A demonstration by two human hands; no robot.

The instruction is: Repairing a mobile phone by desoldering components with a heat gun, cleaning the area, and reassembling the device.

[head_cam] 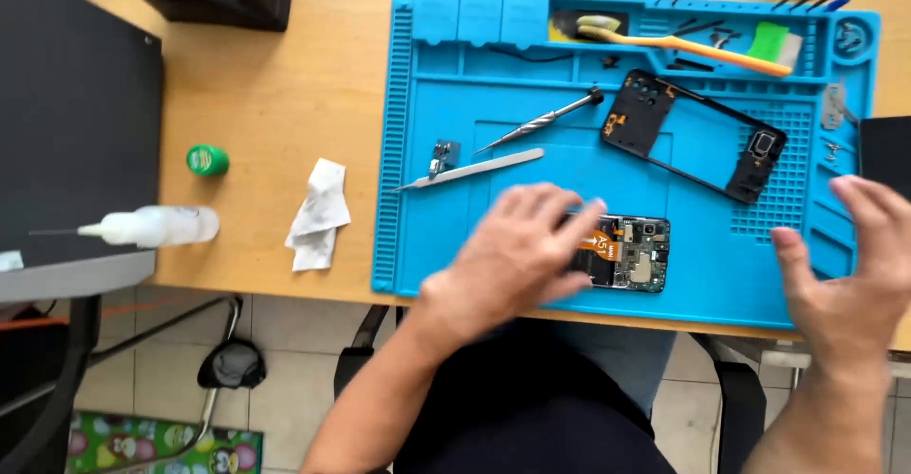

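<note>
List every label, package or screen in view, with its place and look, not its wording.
Orange sticker: on the opened phone under the left hand, orange with white print.
Green round container: on the wooden desk left of the blue mat, pale printed lid.
No lit screen shows.

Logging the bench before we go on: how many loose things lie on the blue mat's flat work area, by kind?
Phone body with exposed board, under the left hand: 1
Black phone frame: 1
Screwdriver: 1
Flat metal pry tool: 1
Small connector board: 1
Total: 5
</note>
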